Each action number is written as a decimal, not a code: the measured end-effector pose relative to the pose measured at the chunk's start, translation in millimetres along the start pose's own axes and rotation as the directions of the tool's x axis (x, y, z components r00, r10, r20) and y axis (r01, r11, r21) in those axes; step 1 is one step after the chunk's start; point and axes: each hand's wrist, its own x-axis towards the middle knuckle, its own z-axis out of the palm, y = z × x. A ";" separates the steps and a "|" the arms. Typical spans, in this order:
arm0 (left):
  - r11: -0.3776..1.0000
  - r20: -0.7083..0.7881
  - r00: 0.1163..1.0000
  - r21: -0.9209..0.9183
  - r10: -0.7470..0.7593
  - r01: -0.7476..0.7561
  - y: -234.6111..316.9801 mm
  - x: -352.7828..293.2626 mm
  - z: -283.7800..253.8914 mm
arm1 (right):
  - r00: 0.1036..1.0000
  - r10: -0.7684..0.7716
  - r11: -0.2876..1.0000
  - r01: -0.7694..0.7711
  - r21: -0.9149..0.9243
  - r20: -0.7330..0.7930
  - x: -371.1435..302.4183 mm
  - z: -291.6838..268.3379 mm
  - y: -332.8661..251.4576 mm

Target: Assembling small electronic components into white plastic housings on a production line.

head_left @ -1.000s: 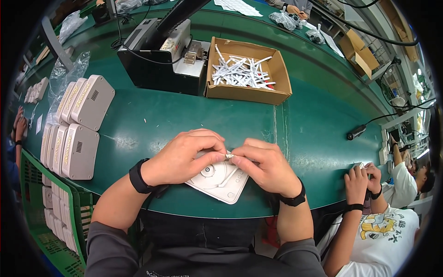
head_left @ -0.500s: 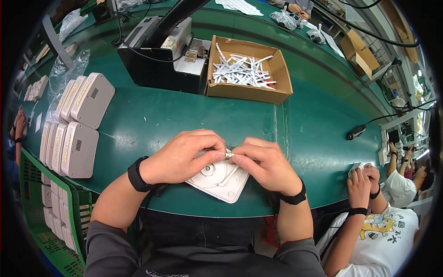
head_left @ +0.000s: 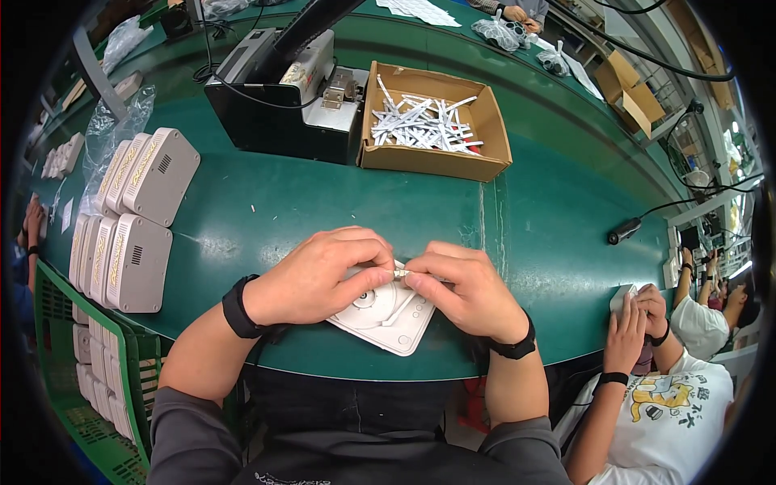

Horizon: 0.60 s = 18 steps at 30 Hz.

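Between my fingertips is a small white piece (head_left: 400, 273), too small to name for certain. My left hand (head_left: 319, 276) pinches its left end between thumb and forefinger. From the other side, my right hand (head_left: 465, 289) pinches it the same way, and the two hands almost meet. Beneath them a flat white plastic housing (head_left: 404, 339) lies tilted on the green table, its upper left part hidden by my left hand. On its face are a round dial-like part (head_left: 364, 297), a slim white bar (head_left: 400, 312) and several small round marks.
Two stacks of white housings (head_left: 139, 263) stand at the left, above a green crate (head_left: 133, 388) holding more. A cardboard box (head_left: 436, 166) of white strips sits at the back beside a black machine (head_left: 267, 113). At the right, a co-worker's hands (head_left: 634, 319) hold a white part.
My hands stay nearly in place, still pinching the small piece, with only a slight shift of the fingers. The co-worker's hands at the right have moved a little.
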 end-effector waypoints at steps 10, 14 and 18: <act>0.986 0.018 0.992 0.104 0.129 -0.130 0.3 -3.5 0.5 | 0.997 -0.073 0.996 0.075 -0.050 0.024 -1.9 3.2 1.3; 0.979 0.045 0.988 0.133 0.148 -0.153 1.0 -4.0 -0.2 | 0.993 -0.114 0.992 0.116 -0.055 0.040 -0.5 2.7 1.3; 0.975 0.063 0.985 0.146 0.159 -0.167 1.3 -3.5 -0.3 | 0.986 -0.160 0.982 0.165 -0.095 0.051 0.0 2.4 2.0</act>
